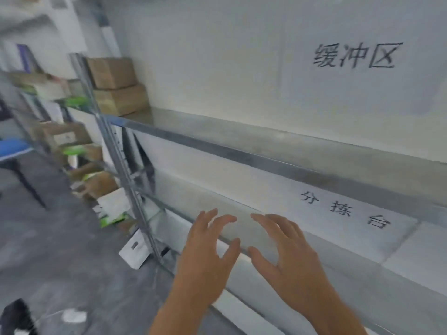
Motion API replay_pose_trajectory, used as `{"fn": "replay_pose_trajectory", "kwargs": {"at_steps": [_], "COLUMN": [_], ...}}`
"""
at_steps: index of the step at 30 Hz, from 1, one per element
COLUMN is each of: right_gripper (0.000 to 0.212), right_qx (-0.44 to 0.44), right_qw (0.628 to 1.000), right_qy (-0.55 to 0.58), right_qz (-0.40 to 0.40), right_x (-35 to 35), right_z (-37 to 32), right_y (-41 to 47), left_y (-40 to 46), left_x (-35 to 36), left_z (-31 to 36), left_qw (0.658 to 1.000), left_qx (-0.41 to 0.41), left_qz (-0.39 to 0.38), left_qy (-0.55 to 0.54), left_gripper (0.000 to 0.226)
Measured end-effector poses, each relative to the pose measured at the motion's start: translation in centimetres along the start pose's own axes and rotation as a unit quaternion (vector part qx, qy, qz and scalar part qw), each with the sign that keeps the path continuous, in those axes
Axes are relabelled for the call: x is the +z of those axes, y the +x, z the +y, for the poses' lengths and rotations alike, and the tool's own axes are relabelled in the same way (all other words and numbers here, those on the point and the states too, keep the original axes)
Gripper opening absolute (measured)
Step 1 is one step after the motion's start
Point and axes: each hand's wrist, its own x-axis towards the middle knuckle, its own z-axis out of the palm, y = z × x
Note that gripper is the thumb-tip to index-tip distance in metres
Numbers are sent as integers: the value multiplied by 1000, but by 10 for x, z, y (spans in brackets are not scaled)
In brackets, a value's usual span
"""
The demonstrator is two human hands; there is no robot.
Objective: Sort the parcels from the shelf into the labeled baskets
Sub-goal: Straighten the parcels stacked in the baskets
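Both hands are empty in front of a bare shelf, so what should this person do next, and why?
Probably turn left and reach for the stacked cardboard boxes: the left hand and right hand hold nothing, and the shelf board facing them carries no parcels here.

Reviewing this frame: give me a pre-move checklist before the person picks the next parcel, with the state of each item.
1. Left hand free, fingers spread: ok.
2. Right hand free, fingers spread: ok.
3. Parcel within reach on the near shelf: not ok, none shows there.
4. Parcels located: ok, brown boxes stacked at the shelf's far left end.
5. Labeled baskets in view: not ok.
6. Box labels readable: cannot tell, blurred.
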Motion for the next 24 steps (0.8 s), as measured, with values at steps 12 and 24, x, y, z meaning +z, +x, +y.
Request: {"fn": "replay_pose_trajectory", "kwargs": {"at_steps": [12,24], "right_gripper": [62,55], "right_qx": [-201,-217], "right_qw": [970,954], "right_qy": [103,206], "right_qz": [-95,-6], "right_x": [130,166], "right_z": [-118,-208], "right_y": [234,396], "left_y": [122,270], "left_x": [-132,-243], "left_z": [-150,-229], "left_qw": [974,973], "left_qx": [-144,-119], "left_qz": [149,180], "left_qy": [96,86], "left_gripper": [38,38]}}
